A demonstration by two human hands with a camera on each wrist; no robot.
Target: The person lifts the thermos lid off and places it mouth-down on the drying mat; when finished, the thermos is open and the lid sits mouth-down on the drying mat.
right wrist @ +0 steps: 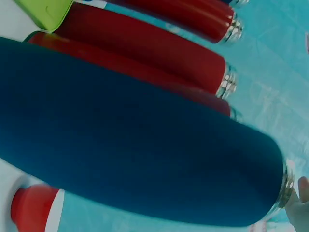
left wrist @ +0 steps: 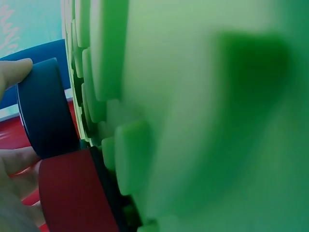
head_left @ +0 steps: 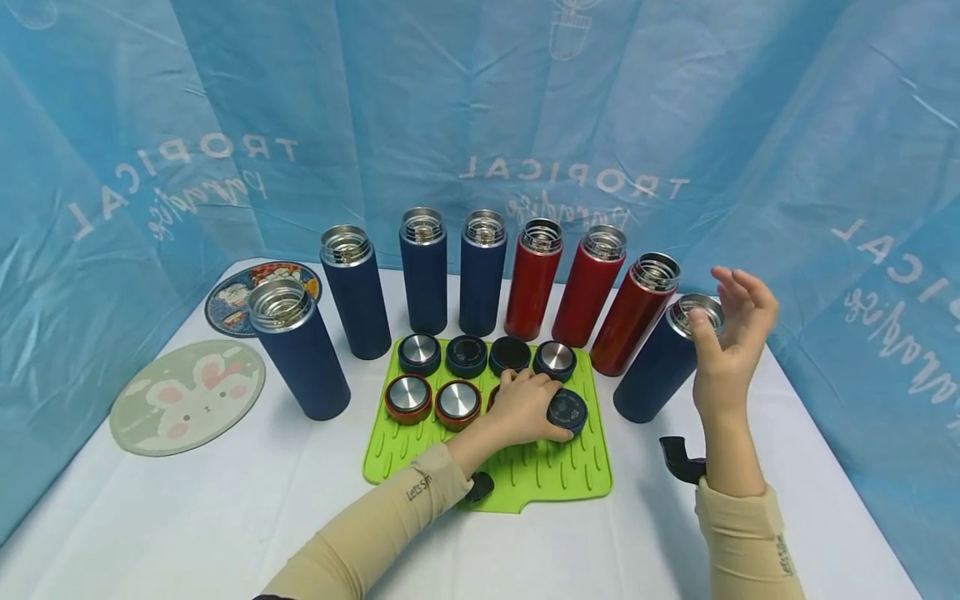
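Note:
On the green mat (head_left: 555,477), my left hand (head_left: 527,408) grips a dark blue bottle lid (head_left: 567,412) by its sides. The left wrist view shows the thumb on one side of this blue lid (left wrist: 46,108) and fingers on the other, with a red lid (left wrist: 77,193) right beside it. My right hand (head_left: 731,358) is raised at the rightmost blue bottle (head_left: 652,379), fingers up and spread from the thumb, which overlaps the bottle's metal mouth. In the right wrist view that bottle (right wrist: 140,135) fills the middle; whether the right hand (right wrist: 298,208) touches its neck I cannot tell.
More blue and red lids (head_left: 408,396) sit in two rows on the mat. Uncapped blue bottles (head_left: 425,287) and three red bottles (head_left: 534,283) stand in an arc behind it. A rabbit placemat (head_left: 187,400) and a patterned round mat (head_left: 225,304) lie at left.

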